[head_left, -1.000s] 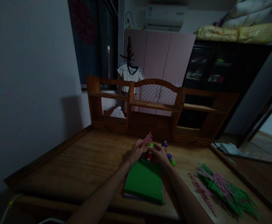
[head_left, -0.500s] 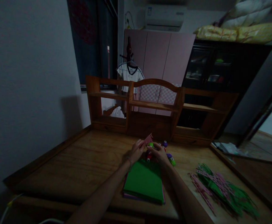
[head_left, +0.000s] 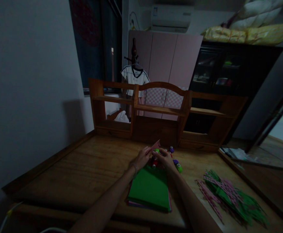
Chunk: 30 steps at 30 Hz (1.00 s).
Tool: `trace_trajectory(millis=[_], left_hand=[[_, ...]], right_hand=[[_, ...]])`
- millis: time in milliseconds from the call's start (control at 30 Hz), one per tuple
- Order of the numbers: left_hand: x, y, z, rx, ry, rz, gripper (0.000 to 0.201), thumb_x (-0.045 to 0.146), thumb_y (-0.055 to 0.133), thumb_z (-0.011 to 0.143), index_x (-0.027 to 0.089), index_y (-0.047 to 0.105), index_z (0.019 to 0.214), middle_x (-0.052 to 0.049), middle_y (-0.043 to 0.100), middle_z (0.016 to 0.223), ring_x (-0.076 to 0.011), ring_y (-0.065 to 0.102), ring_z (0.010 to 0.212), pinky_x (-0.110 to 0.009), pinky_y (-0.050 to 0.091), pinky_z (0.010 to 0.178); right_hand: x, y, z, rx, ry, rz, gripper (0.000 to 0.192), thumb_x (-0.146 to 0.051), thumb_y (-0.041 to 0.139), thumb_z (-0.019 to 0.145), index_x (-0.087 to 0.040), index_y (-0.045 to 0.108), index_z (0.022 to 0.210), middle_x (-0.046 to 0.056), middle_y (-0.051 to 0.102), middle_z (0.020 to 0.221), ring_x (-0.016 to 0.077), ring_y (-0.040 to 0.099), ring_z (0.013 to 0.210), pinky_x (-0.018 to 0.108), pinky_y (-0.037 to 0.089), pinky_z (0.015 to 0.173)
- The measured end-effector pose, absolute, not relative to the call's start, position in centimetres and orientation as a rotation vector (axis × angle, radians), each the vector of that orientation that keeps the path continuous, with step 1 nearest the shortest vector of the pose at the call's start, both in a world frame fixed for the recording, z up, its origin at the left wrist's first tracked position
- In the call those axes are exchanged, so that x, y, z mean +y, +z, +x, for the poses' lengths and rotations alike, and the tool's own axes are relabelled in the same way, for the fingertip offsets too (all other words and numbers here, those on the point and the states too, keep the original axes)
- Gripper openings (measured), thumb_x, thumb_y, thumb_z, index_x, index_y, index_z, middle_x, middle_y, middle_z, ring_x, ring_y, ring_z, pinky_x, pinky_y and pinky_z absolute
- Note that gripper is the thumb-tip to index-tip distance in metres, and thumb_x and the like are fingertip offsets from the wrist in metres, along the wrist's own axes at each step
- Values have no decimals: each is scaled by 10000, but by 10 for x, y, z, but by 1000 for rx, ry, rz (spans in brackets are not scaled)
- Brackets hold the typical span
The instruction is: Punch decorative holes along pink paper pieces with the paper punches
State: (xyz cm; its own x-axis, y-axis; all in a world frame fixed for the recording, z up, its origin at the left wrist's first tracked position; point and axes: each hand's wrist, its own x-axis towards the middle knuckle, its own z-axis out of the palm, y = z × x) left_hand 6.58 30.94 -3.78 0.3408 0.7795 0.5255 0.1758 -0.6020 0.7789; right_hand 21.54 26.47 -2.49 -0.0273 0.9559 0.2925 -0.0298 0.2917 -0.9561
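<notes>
My left hand (head_left: 142, 157) is closed on a small pink sheet (head_left: 154, 146), which tilts up to the right. Close beside it, my right hand (head_left: 164, 157) has its fingers bent together near the sheet's lower edge; whatever they pinch is too small and dark to make out. Between and behind the hands sit little round toys with googly eyes: a red one (head_left: 154, 164), a green one (head_left: 179, 167) and a purple one (head_left: 171, 149). Below the wrists lies a stack of square sheets with a green one (head_left: 150, 189) on top.
Pink and green cut strips (head_left: 231, 197) lie heaped on the right of the wooden tabletop (head_left: 83, 168). A wooden shelf unit (head_left: 159, 110) rises along the back edge. A wall (head_left: 34, 81) borders the left side, and a white cable (head_left: 4, 220) hangs at the lower left.
The pink sheet has tilted slightly and shifted a little to the right in my left hand. Both hands stay almost in the same place.
</notes>
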Motion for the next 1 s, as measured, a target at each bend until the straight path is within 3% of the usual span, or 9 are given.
trace_trajectory(millis=[1000], left_hand=[[312,-48,65,778,1202,2147,186,167,376,866,152,561,880,-28,536,890,-149,499,805,-254,395,726]], right_hand=[[260,-16,215,-1371,883,-1054,413,-588,666,654,-180,607,690,8,610,637,161,558,582,258,402,555]])
